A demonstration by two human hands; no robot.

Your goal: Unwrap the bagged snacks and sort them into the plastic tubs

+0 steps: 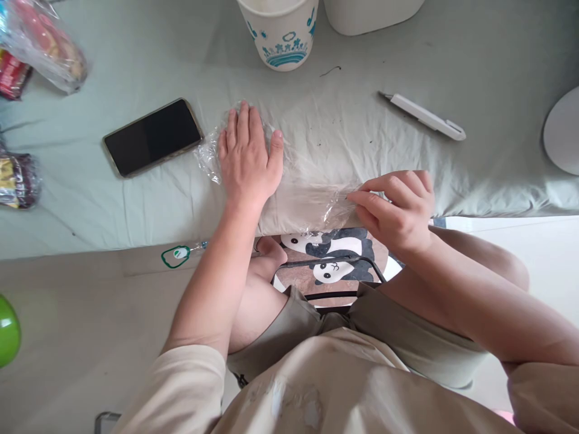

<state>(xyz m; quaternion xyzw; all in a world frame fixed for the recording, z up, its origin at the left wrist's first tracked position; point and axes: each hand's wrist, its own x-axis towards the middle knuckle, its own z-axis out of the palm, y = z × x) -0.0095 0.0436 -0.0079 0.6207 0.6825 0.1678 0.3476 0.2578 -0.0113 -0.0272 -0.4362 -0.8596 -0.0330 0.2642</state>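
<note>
A thin clear plastic bag or sheet (pixel 301 187) lies crinkled on the pale green cloth at the near edge of the surface. My left hand (pixel 248 150) rests flat on its left part, fingers stretched out and pointing away from me. At the other end, my right hand (pixel 398 202) pinches the plastic between thumb and fingertips, close to the cloth's front edge. The plastic stretches between the two hands. Just left of my left hand lies a black smartphone (pixel 154 137), screen up. Beyond my right hand is a white pen-shaped cutter (pixel 427 116) with a dark tip.
A white paper cup (pixel 284 36) with blue drawings stands at the back, beside a white container (pixel 368 13). Wrapped snacks (pixel 49 48) lie at the far left. A round white object (pixel 563 132) sits at the right edge. Below is a panda-print mat (pixel 335 265).
</note>
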